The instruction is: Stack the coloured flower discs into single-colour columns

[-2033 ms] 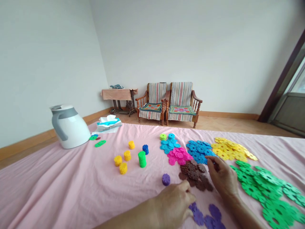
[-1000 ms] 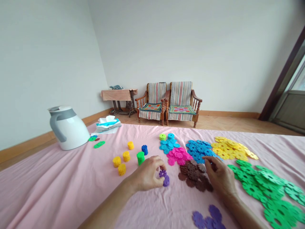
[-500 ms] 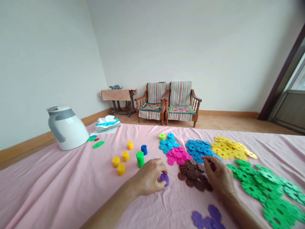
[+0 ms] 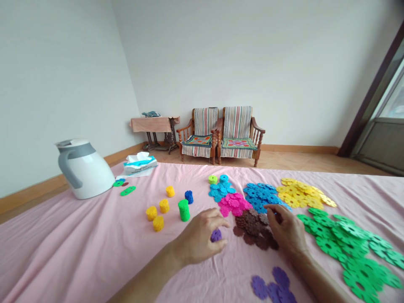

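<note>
My left hand [image 4: 205,235] is open, its thumb and fingers apart around a short purple stack of flower-shaped plastic discs [image 4: 216,235] on the cloth. My right hand [image 4: 285,227] hovers by the brown disc pile [image 4: 254,229] and the blue disc pile [image 4: 261,195]. Its thumb and forefinger are pinched together; whatever they may hold is hidden. Loose purple discs [image 4: 279,284] lie near the front edge of view. Pink discs [image 4: 235,203] and light blue discs [image 4: 219,191] lie beyond my left hand.
Green discs [image 4: 344,235] and yellow discs [image 4: 304,193] spread at right. Left of my hands stand a green stack [image 4: 183,210], a dark blue stack [image 4: 188,197] and several yellow stacks [image 4: 158,223]. A white kettle [image 4: 90,172] and tissue box [image 4: 139,164] stand on the pink cloth [image 4: 78,248].
My left thumb and fingers have spread away from the purple stack, which stays on the cloth. My right hand keeps its pinch in nearly the same place. The view has shifted slightly.
</note>
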Motion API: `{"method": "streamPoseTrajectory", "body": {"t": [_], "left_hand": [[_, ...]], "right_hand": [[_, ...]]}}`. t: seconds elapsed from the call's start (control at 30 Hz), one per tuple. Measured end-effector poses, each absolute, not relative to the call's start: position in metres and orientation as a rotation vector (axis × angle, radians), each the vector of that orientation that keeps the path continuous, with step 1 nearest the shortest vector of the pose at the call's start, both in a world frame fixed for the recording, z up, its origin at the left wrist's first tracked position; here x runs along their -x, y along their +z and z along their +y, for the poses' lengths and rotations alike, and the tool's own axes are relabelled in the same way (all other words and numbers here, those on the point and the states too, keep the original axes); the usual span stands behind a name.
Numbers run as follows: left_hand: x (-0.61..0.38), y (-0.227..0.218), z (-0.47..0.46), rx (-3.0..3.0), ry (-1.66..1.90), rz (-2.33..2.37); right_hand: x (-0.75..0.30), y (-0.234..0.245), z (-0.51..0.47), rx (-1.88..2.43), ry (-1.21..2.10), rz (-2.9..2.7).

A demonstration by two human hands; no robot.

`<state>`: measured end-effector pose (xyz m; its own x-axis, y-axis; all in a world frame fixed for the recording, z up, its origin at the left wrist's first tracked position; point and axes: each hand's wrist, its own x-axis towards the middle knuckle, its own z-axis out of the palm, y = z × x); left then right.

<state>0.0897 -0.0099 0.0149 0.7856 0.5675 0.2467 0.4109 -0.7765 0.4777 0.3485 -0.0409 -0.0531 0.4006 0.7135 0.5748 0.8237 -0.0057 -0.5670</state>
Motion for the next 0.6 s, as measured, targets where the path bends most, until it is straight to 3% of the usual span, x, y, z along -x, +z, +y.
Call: {"method": "streamPoseTrajectory", "body": {"t": [0.2, 0.37, 0.6], "left_hand": [[-0.118, -0.017, -0.046, -2.547, 0.39, 0.36], [-0.131, -0.039, -0.05, -2.624, 0.352, 0.445], [-0.135, -0.038, -0.05, -2.705, 0.286, 0.486]], "right_hand": [[-0.348, -0.051, -0.041, 1.744, -0.144, -1.348], [-0.348, -0.053, -0.041, 1.753, -0.131, -1.336], [-0.348, -0.054, -0.041, 1.75, -0.129, -1.347]]}}
